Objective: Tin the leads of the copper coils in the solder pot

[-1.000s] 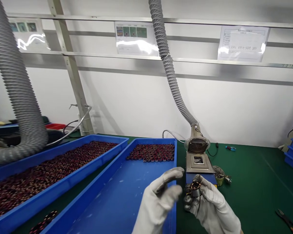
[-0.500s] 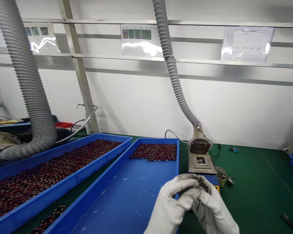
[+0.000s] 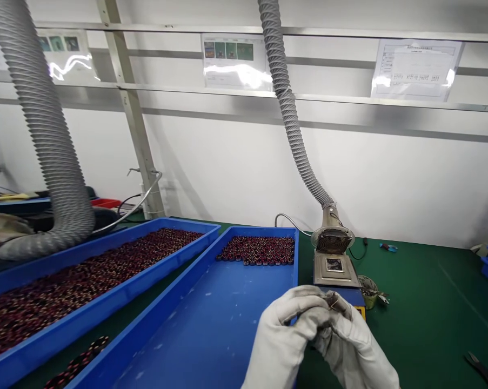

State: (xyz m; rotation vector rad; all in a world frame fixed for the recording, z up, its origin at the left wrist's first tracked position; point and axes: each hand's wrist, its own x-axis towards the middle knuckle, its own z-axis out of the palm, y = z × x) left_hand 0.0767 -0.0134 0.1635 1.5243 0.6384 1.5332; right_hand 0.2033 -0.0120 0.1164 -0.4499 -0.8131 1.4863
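Note:
In white gloves with dirty fingertips, my left hand and my right hand meet at lower centre-right. Their fingertips are pinched together around something small and dark, mostly hidden by the gloves; I cannot make out its kind. Just beyond them sits a metal-topped device with a shiny square well, under a round fume hood. To the left lies a blue tray, its far end packed with small round dark-red and black parts.
A second blue tray on the left is full of similar parts, with more parts between the trays. Grey hoses hang down. Right of the device are a small cup, a blue-handled tool and pliers.
The view has tilted down slightly. My hands stay together in nearly the same place, and the fingertips have shifted a little around the small thing.

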